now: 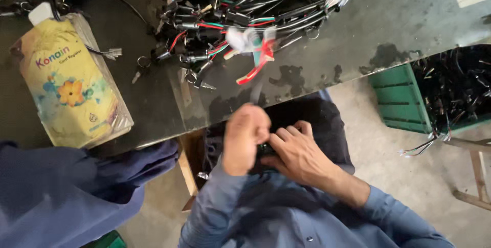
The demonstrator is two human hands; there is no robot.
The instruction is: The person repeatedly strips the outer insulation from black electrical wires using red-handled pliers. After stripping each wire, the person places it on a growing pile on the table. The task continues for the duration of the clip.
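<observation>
Your left hand [244, 138] is curled into a loose fist, and your right hand [298, 152] lies against it with fingers bent inward. Both close on a small black part [264, 151] pinched between them, held over your lap just off the near edge of the worktop [394, 18]. Most of the part is hidden by your fingers, so its shape cannot be told.

A dark cable [254, 92] rises from the grip and crosses the near edge. It ends in a blurred bundle of red, green and white wires [254, 53], lifted above the top.

Behind that, toward the far edge, lies a heap of black wire harnesses [245, 7] with white connectors and metal key rings.

At the left end a yellow flowered pouch [69, 82] with a white cap lies flat, close to the near edge.

A blue sleeve [61, 192] of another person shows at lower left.

Past the right end, a green crate [401, 99] holds more black harnesses, set lower than the top.
</observation>
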